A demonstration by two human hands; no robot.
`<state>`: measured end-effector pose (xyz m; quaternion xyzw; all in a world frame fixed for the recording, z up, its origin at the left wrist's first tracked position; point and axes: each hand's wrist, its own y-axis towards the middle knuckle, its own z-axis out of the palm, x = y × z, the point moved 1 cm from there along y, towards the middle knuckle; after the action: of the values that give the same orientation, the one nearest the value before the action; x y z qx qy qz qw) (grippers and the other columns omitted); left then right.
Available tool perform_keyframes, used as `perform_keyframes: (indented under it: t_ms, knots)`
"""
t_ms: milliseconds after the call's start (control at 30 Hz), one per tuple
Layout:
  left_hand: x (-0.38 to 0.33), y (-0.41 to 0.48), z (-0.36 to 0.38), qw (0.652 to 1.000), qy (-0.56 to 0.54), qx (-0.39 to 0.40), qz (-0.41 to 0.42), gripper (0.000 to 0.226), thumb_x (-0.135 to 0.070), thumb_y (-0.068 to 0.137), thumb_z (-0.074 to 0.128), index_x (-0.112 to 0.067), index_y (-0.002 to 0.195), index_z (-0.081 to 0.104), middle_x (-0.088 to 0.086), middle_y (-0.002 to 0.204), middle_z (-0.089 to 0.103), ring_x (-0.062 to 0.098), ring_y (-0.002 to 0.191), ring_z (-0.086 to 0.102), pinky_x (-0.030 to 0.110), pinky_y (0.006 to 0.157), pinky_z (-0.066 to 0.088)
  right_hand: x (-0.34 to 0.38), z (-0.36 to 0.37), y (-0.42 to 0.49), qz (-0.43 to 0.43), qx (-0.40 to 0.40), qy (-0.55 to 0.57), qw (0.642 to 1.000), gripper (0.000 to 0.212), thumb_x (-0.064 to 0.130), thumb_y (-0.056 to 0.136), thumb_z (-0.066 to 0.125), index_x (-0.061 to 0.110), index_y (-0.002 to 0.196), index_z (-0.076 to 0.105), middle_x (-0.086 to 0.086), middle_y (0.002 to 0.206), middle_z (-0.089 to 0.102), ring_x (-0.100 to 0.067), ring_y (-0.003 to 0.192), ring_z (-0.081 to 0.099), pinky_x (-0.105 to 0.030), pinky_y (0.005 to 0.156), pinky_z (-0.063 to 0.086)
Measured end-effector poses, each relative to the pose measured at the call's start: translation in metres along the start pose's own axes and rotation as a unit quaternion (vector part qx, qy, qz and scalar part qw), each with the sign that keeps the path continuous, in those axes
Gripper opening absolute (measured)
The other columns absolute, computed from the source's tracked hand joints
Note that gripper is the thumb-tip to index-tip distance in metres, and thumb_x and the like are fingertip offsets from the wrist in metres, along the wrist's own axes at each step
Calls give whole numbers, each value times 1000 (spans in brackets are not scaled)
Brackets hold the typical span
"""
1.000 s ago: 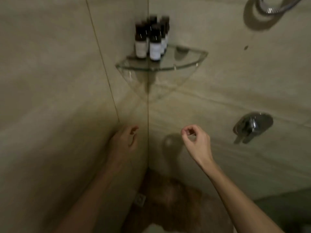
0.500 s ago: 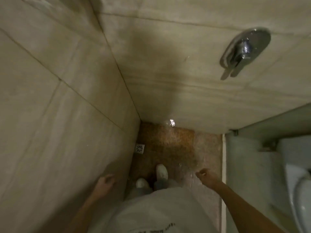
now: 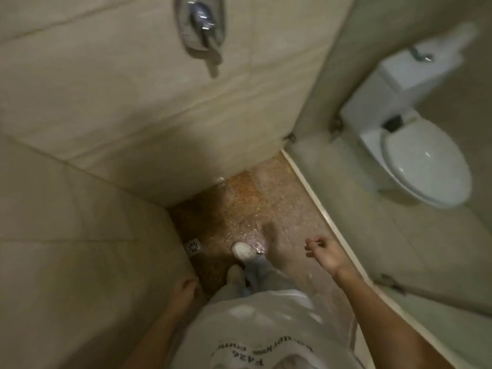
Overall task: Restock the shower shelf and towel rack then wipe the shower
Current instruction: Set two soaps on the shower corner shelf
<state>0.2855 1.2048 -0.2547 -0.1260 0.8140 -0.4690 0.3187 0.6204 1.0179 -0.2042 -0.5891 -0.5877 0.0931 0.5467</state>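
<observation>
The right hand (image 3: 324, 253) hangs empty over the wet shower floor (image 3: 239, 198), fingers loosely curled. The left hand (image 3: 183, 288), also loosely curled and holding nothing, sits low beside the tiled left wall (image 3: 80, 262); whether it touches the tile cannot be told. A second ago both hands were raised beneath the corner shelf of bottles; now they are down at hip level and the view has swung right and down, leaving that shelf out of frame. The chrome mixer valve (image 3: 202, 25), at upper right half a second ago, now sits at the top centre, and the toilet (image 3: 423, 161) shows in full beyond the glass partition (image 3: 359, 222). A white shoe (image 3: 242, 251) stands near the floor drain (image 3: 193, 246).
</observation>
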Motion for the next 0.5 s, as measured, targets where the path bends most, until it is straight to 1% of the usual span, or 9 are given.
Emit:
perform_keyframes:
  t_ms: [33, 67, 133, 167, 267, 300, 367, 433, 500]
  knots:
    - [-12, 6, 3, 999, 27, 15, 26, 13, -3, 100, 51, -4, 104, 64, 13, 87, 66, 22, 78, 61, 25, 61, 44, -18, -2, -12, 7, -32, 42, 999, 12, 6, 100, 55, 6, 92, 63, -15, 90, 63, -28, 83, 62, -30, 73, 53]
    - [-25, 10, 8, 996, 60, 33, 52, 13, -2, 99, 53, -2, 103, 65, 12, 84, 65, 25, 79, 61, 26, 63, 45, -41, -6, -26, 21, -57, 69, 996, 15, 5, 100, 55, 8, 88, 63, -15, 89, 64, -28, 83, 62, -33, 75, 54]
    - [-50, 21, 14, 988, 112, 49, 95, 13, -2, 98, 55, -1, 102, 68, 11, 83, 67, 35, 85, 66, 32, 70, 49, -99, -6, -49, 69, -80, 90, 990, 16, 8, 98, 58, 10, 84, 64, -12, 84, 66, -27, 79, 65, -42, 80, 55]
    - [-63, 22, 17, 982, 136, 56, 121, 14, -2, 99, 55, -3, 101, 68, 11, 83, 68, 37, 87, 67, 33, 70, 50, -133, -5, -61, 99, -85, 102, 986, 17, 12, 98, 60, 9, 82, 66, -10, 80, 68, -26, 76, 66, -47, 82, 56]
    - [-96, 6, 33, 960, 182, 91, 191, 17, -3, 101, 51, -8, 103, 67, 13, 88, 68, 27, 82, 65, 29, 66, 50, -252, 2, -97, 205, -133, 169, 955, 24, 16, 97, 63, 0, 79, 68, -13, 71, 68, -34, 73, 67, -59, 81, 57]
    - [-105, 0, 39, 953, 195, 102, 209, 17, -3, 101, 51, -9, 103, 67, 14, 91, 69, 25, 82, 65, 28, 67, 50, -285, 7, -113, 230, -152, 196, 941, 25, 14, 97, 63, 0, 76, 66, -14, 71, 67, -37, 75, 66, -59, 80, 56]
    - [-117, -8, 49, 938, 224, 129, 230, 16, -5, 101, 54, -10, 102, 69, 14, 93, 71, 24, 81, 65, 28, 67, 50, -323, 23, -157, 282, -181, 254, 907, 24, 8, 97, 62, -5, 78, 65, -16, 69, 63, -38, 75, 62, -52, 73, 54]
    - [-123, -13, 63, 923, 265, 144, 240, 14, -7, 100, 56, -11, 101, 70, 12, 91, 72, 20, 75, 65, 28, 64, 49, -354, 42, -194, 328, -194, 297, 875, 22, 4, 98, 59, -15, 87, 64, -17, 69, 61, -34, 69, 58, -43, 65, 49]
    - [-125, -21, 75, 907, 297, 159, 253, 12, -7, 100, 57, -11, 98, 68, 9, 86, 69, 17, 68, 60, 23, 57, 49, -375, 58, -219, 345, -199, 320, 859, 23, 4, 99, 57, -14, 86, 63, -17, 70, 60, -30, 62, 56, -34, 58, 45]
